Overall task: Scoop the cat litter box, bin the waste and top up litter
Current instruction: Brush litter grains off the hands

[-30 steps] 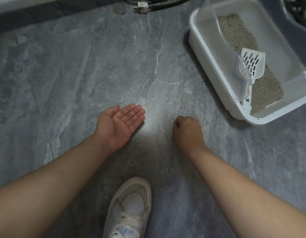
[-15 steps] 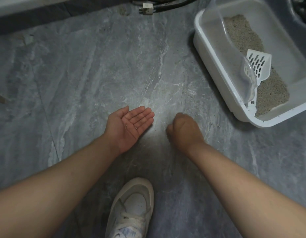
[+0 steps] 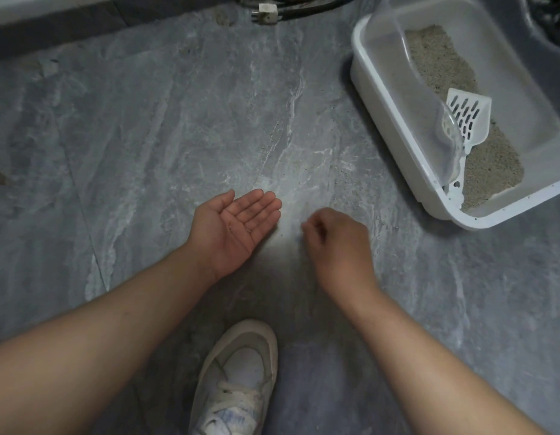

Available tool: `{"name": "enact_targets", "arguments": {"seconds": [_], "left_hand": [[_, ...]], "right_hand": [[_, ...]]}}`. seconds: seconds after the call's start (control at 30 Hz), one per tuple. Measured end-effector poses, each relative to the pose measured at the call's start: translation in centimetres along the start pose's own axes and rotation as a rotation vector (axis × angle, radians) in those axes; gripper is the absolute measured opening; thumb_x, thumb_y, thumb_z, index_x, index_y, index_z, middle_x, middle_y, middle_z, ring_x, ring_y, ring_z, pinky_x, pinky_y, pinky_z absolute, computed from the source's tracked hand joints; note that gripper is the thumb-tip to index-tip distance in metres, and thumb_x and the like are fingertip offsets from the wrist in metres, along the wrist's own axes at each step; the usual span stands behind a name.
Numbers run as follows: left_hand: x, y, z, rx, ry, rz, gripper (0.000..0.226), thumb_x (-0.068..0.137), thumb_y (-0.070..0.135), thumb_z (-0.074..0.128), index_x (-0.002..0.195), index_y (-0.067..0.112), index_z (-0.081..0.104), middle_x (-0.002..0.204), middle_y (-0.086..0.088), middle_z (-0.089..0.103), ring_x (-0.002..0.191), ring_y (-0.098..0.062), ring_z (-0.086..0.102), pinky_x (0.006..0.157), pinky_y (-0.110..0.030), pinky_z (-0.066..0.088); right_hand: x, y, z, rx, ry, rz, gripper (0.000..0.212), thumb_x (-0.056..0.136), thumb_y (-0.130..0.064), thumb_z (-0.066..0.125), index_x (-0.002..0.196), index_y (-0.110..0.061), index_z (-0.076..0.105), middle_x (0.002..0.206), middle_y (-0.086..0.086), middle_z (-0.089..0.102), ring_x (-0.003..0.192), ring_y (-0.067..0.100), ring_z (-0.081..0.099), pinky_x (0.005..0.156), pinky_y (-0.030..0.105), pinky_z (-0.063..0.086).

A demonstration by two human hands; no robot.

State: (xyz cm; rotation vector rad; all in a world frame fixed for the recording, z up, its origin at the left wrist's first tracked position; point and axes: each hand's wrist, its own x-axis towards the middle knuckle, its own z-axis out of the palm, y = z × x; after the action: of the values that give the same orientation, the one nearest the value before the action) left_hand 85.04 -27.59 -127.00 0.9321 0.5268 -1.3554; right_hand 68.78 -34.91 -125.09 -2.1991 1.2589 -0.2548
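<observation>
Grey floor (image 3: 147, 152) between hands, box (image 3: 398, 127)

Cupped left hand (image 3: 238, 224) beside litter box (image 3: 395, 127)

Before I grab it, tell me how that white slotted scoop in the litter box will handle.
The scoop looks like thin moulded plastic, so probably light and fairly stiff. Its slots should let loose litter sift out as it lifts. It lies tilted on the litter against the clear hood, so it may slide if nudged.
</observation>
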Motion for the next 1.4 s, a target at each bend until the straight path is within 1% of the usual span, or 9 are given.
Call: {"name": "enact_targets", "arguments": {"seconds": [0.13,0.4,0.63,0.8,0.93,1.07,1.2,1.3,1.4], "left_hand": [[-0.1,0.1,-0.3,-0.005,0.029,0.007,0.042,0.104,0.026,0.04,0.11,-0.006,0.066,0.113,-0.024,0.073,0.101,-0.037,0.074,0.085,-0.049,0.061],[-0.1,0.0,-0.5,0.011,0.027,0.007,0.043,0.105,0.027,0.04,0.111,-0.007,0.066,0.114,-0.025,0.072,0.103,-0.038,0.073,0.083,-0.048,0.062],[-0.1,-0.2,-0.3,0.017,0.023,0.001,0.044,0.105,0.027,0.039,0.112,-0.007,0.066,0.115,-0.025,0.072,0.104,-0.039,0.072,0.085,-0.048,0.061],[-0.1,-0.4,0.1,0.028,0.013,0.0,0.045,0.106,0.028,0.038,0.112,-0.007,0.066,0.114,-0.025,0.072,0.104,-0.039,0.072,0.086,-0.047,0.061],[-0.1,-0.6,0.1,0.034,0.016,-0.009,0.046,0.106,0.028,0.038,0.115,-0.008,0.064,0.115,-0.026,0.072,0.105,-0.039,0.072,0.092,-0.047,0.058],[0.1,-0.9,0.1,0.052,0.003,-0.025,0.046,0.105,0.028,0.038,0.116,-0.008,0.064,0.116,-0.025,0.071,0.106,-0.038,0.072,0.096,-0.045,0.053],[-0.1,-1.4,0.5,0.058,-0.016,-0.079,0.043,0.104,0.028,0.039,0.112,-0.006,0.065,0.117,-0.023,0.072,0.103,-0.036,0.073,0.096,-0.046,0.052],[-0.1,-1.1,0.5,0.046,-0.025,-0.075,0.042,0.104,0.028,0.04,0.108,-0.004,0.066,0.114,-0.022,0.073,0.102,-0.035,0.074,0.093,-0.045,0.053],[-0.1,-0.6,0.0,0.02,-0.019,-0.035,0.042,0.105,0.028,0.04,0.106,-0.005,0.067,0.112,-0.023,0.074,0.102,-0.036,0.074,0.086,-0.045,0.061]], "right_hand": [[-0.6,4.7,0.5,-0.183,-0.105,0.191,0.008,0.089,-0.014,0.058,0.087,-0.007,0.061,0.088,0.007,0.049,0.084,0.03,0.053,0.063,0.028,0.02],[-0.2,5.2,3.0,-0.246,-0.106,0.114,0.016,0.091,-0.009,0.06,0.078,0.0,0.063,0.085,0.011,0.051,0.077,0.026,0.05,0.066,0.029,0.032],[0.0,4.3,3.0,-0.516,-0.139,-0.017,0.032,0.045,0.017,0.078,0.06,-0.004,0.058,0.061,0.011,0.054,0.052,0.028,0.054,0.051,0.024,0.024],[0.3,4.1,3.2,-0.592,-0.167,-0.024,0.032,0.049,0.01,0.083,0.071,-0.001,0.062,0.067,0.017,0.059,0.057,0.029,0.057,0.052,0.026,0.028],[0.7,2.9,3.0,-0.313,-0.158,0.091,0.01,0.089,-0.001,0.052,0.097,-0.001,0.058,0.098,0.02,0.06,0.089,0.036,0.059,0.068,0.03,0.031],[-0.6,-3.1,1.1,0.084,-0.184,-0.028,0.022,0.096,-0.023,0.048,0.078,-0.015,0.055,0.086,0.013,0.063,0.078,0.026,0.058,0.064,0.033,0.041],[-0.9,-5.5,3.1,0.007,-0.248,-0.181,0.031,0.102,-0.02,0.042,0.113,-0.002,0.066,0.111,0.019,0.068,0.102,0.032,0.065,0.082,0.036,0.053],[-0.7,-4.5,3.2,0.116,-0.14,-0.177,0.017,0.097,-0.021,0.056,0.088,-0.012,0.066,0.087,0.003,0.068,0.079,0.02,0.062,0.067,0.032,0.049],[-1.1,-2.3,1.2,0.144,0.01,-0.054,0.024,0.09,-0.024,0.066,0.071,-0.021,0.052,0.069,-0.006,0.054,0.064,0.013,0.049,0.059,0.032,0.038]]}}
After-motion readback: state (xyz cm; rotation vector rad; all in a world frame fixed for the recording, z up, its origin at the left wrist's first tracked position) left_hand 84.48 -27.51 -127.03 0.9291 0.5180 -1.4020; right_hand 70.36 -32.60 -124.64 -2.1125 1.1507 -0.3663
